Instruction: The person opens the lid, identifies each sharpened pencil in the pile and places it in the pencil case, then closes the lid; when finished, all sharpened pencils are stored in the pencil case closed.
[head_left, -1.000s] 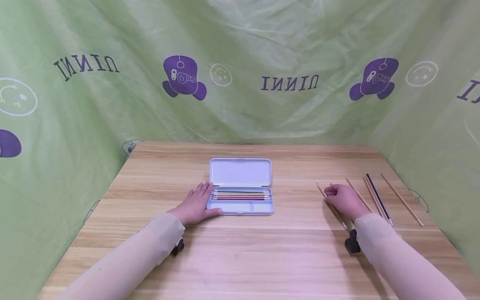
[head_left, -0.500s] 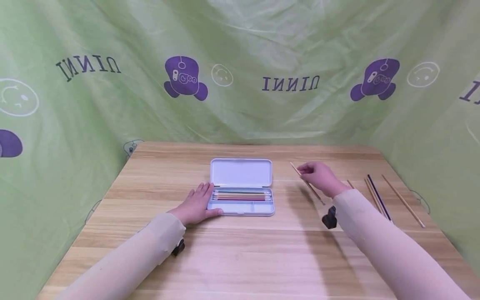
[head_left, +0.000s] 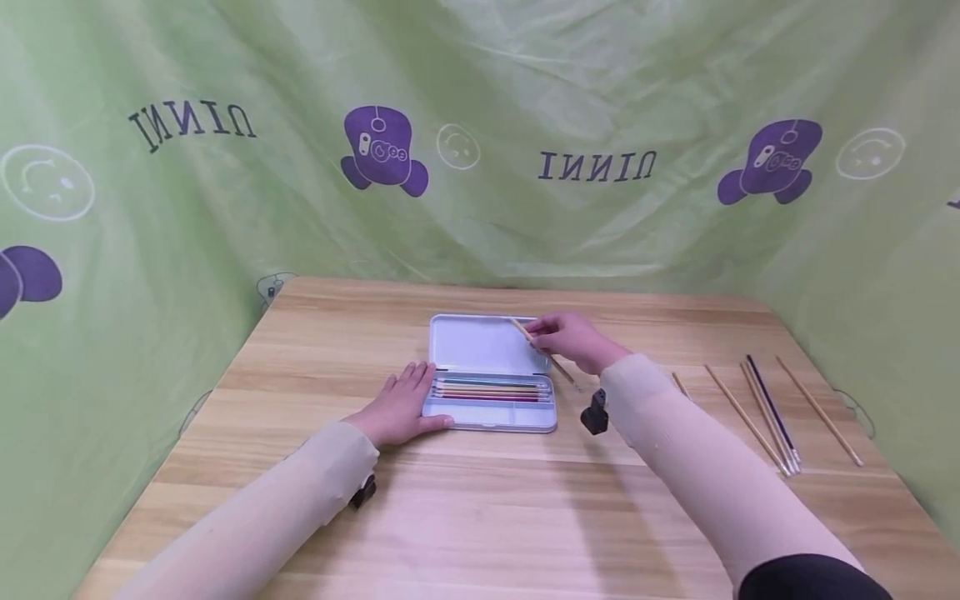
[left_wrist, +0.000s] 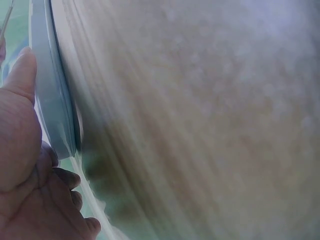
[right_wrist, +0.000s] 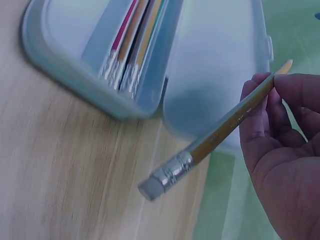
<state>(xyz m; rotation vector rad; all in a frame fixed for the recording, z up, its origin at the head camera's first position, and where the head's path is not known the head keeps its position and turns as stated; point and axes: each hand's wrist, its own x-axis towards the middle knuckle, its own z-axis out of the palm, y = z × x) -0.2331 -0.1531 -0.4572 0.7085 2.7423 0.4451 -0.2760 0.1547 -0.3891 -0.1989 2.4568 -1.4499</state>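
Observation:
An open pale blue pencil case (head_left: pixel 468 414) lies in the middle of the table in the head view, its lid folded back. Several coloured pencils (head_left: pixel 491 391) fill its rear compartment. My left hand (head_left: pixel 397 408) rests against the case's left end with the fingers straight and the thumb along the front corner; the left wrist view shows that thumb beside the case's wall (left_wrist: pixel 52 95). Between thumb and fingers, my right hand (head_left: pixel 573 340) pinches a yellow-brown pencil (right_wrist: pixel 220 135). It slants over the lid's right side, with its white eraser end towards me.
To the right on the wooden table (head_left: pixel 465 508) lie several loose pencils, among them a dark blue pencil (head_left: pixel 772 408) and a tan pencil (head_left: pixel 820 411) at the far right. My right sleeve partly covers another pencil (head_left: pixel 681 385). A green printed cloth (head_left: pixel 495 225) hangs behind.
My right hand has lifted the pencil from the table's right side and carried it left to the case's lid. The left hand has stayed at the case. The head view has shifted slightly.

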